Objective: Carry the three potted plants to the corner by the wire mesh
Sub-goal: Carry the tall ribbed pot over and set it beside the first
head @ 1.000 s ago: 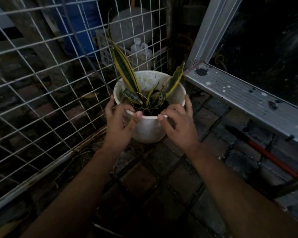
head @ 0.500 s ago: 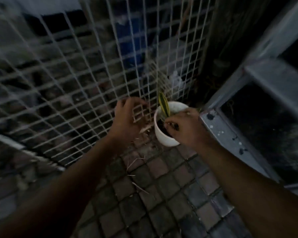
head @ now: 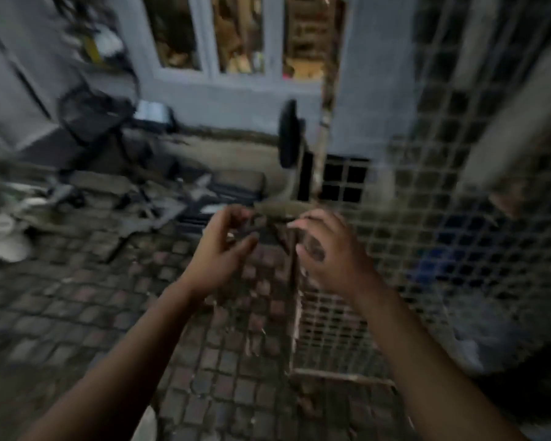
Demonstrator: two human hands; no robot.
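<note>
The frame is blurred by motion. No potted plant shows in the head view at this moment. My left hand (head: 223, 249) and my right hand (head: 325, 249) hover side by side at chest height over the brick paving (head: 77, 313), fingers loosely curled and apart, both holding nothing. The wire mesh (head: 427, 233) stands to the right of my right hand, with its lower frame edge (head: 295, 297) running down between my forearms.
A grey wall with lit windows (head: 236, 36) closes the far side. Dark clutter and a wire basket (head: 93, 113) lie at the left, white objects (head: 0, 237) at the far left edge. A dark round disc on a post (head: 288, 135) stands ahead. A small white shape (head: 145, 421) shows at the bottom.
Both hands let go of the white pot at the mesh corner. My view swung left and away, so the pot and plant left the frame. My hands came up empty.
</note>
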